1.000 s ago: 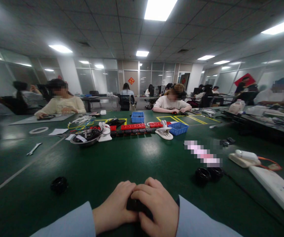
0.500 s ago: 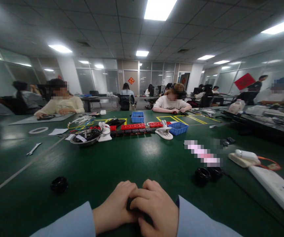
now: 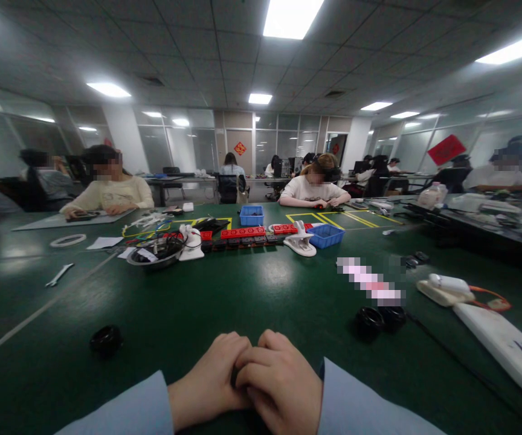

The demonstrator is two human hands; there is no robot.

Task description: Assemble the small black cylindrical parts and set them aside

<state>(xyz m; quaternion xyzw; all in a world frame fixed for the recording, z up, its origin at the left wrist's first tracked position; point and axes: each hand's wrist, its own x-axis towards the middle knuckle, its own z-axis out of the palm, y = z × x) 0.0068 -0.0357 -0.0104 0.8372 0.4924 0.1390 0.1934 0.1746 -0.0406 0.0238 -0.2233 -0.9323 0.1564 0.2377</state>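
My left hand [image 3: 213,380] and my right hand [image 3: 281,380] rest together at the near edge of the green table [image 3: 261,302], touching each other. The fingers of both are curled and partly overlap; a dark gap shows between the palms, and whatever they may hold is hidden. To the left of them sits a black ring-shaped part [image 3: 106,341]. On the right are two more black round parts, one [image 3: 368,323] in front of the other [image 3: 392,318].
Farther off are a metal bowl of cables [image 3: 156,261], red strips [image 3: 243,232], a white clamp [image 3: 300,241] and blue bins [image 3: 325,235]. A wrench [image 3: 60,275] lies left, a white power strip [image 3: 501,347] right. People sit across the table.
My right hand's fingers have curled in slightly, with the lower fingers drawn nearer the left hand. The whole view has shifted a little.
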